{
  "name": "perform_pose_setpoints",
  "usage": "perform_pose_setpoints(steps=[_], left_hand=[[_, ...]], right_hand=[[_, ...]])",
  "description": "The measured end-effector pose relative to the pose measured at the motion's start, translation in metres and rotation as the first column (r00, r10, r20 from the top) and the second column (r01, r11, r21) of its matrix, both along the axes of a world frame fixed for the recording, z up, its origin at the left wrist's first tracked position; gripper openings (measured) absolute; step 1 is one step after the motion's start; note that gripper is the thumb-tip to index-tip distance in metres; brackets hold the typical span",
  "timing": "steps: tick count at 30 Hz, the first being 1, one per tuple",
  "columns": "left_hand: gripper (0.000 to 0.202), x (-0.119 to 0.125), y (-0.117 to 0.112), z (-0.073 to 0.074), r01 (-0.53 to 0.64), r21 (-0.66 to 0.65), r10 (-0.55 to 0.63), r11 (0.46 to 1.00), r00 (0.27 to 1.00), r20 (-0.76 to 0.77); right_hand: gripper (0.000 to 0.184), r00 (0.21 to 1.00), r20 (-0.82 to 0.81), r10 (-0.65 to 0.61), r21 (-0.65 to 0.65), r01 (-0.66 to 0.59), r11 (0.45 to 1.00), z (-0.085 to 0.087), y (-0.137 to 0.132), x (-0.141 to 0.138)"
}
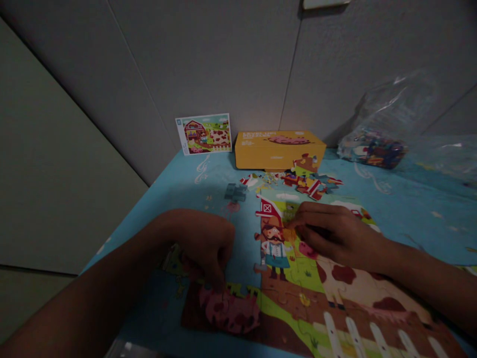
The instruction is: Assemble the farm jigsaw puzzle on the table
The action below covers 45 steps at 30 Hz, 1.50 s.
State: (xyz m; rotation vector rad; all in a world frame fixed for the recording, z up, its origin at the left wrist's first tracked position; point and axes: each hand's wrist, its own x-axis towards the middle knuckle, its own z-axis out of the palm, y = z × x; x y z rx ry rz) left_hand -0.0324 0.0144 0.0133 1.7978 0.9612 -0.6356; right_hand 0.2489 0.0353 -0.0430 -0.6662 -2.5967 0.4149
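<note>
Puzzle (307,293) lies spread — beneath the right hand (328,229).

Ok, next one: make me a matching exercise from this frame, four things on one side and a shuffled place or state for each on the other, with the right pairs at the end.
Things
1. Left hand
2. Right hand
3. Yellow box
4. Clear plastic bag

Places and states
A. Fingertips beside the head of the moustached figure
B. Holding multicoloured contents
C. Fingertips at the pink pig
D. Just behind the loose pieces

Pairs: 1-C, 2-A, 3-D, 4-B
</note>
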Motion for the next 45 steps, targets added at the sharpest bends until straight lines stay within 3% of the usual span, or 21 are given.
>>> perform_pose_setpoints(steps=[6, 15, 19, 24, 32, 39, 42, 43, 45], left_hand=[[0.032, 0.0, 0.0, 0.001, 0.062, 0.087, -0.067, 0.994, 0.997, 0.049], [0.045, 0.015, -0.012, 0.012, 0.067, -0.03, -0.069, 0.997, 0.996, -0.061], [0.042, 0.016, -0.015, 0.006, 0.101, 0.038, -0.098, 0.994, 0.992, -0.077], [0.038, 0.017, -0.013, 0.006, 0.115, 0.025, -0.112, 0.993, 0.989, -0.092], [0.042, 0.019, -0.012, 0.011, 0.19, 0.156, -0.181, 0.969, 0.981, -0.072], [0.043, 0.019, -0.013, 0.0, 0.196, 0.319, -0.208, 0.927, 0.978, 0.002], [0.043, 0.016, 0.0, -0.013, 0.03, 0.489, -0.106, 0.872, 0.986, 0.129], [0.042, 0.014, 0.007, -0.017, -0.065, 0.571, -0.049, 0.818, 0.982, 0.182], [0.037, 0.009, 0.02, -0.026, -0.278, 0.717, 0.092, 0.64, 0.953, 0.287]], right_hand=[[0.022, 1.0, -0.01, -0.005, 0.0, 0.005, 1.0, -0.001, 0.0, 0.0], [0.024, 1.0, -0.006, -0.006, 0.01, 0.006, 1.0, 0.0, 0.0, -0.001], [0.024, 1.0, -0.016, -0.006, 0.008, 0.006, 1.0, 0.001, 0.0, -0.002], [0.023, 1.0, -0.013, -0.001, -0.002, 0.001, 1.0, 0.001, -0.001, -0.001], [0.024, 1.0, -0.003, -0.006, -0.008, 0.006, 1.0, 0.003, -0.001, -0.002], [0.021, 0.999, 0.029, -0.025, -0.03, 0.025, 0.999, 0.001, -0.001, -0.002], [0.023, 1.0, 0.013, -0.012, -0.029, 0.013, 0.999, 0.002, -0.002, -0.003], [0.024, 1.0, 0.011, -0.014, -0.027, 0.015, 1.0, 0.003, -0.002, -0.003], [0.024, 0.999, 0.008, -0.037, -0.015, 0.037, 0.999, 0.004, -0.002, -0.003]])
